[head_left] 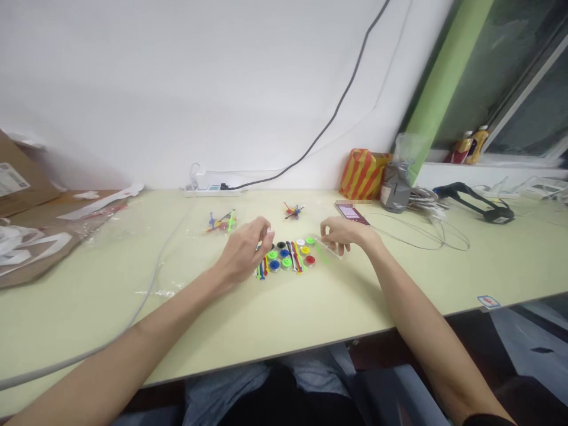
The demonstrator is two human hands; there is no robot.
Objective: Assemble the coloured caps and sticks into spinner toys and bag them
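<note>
My left hand point(245, 248) is closed in a pinch at the left side of a group of small plastic parts; what sits between its fingertips is too small to make out. Round discs, among them a blue disc point(274, 265), a red disc point(310, 260) and a yellow disc point(305, 251), lie in rows. Thin coloured sticks point(294, 258) lie between them, and more sticks point(261, 272) are partly under my left hand. At the right end, my right hand point(338, 234) has curled fingers pointing down over a thin whitish strip point(333, 251); a green stick point(321, 255) lies beside it.
Behind the parts are a small assembled colourful piece point(293, 211) and another in clear plastic point(222, 221). A phone point(352, 213), striped bag point(361, 174) and grey bag point(396, 184) stand right. A power strip point(213, 191) lies by the wall; a cable point(146, 296) crosses left.
</note>
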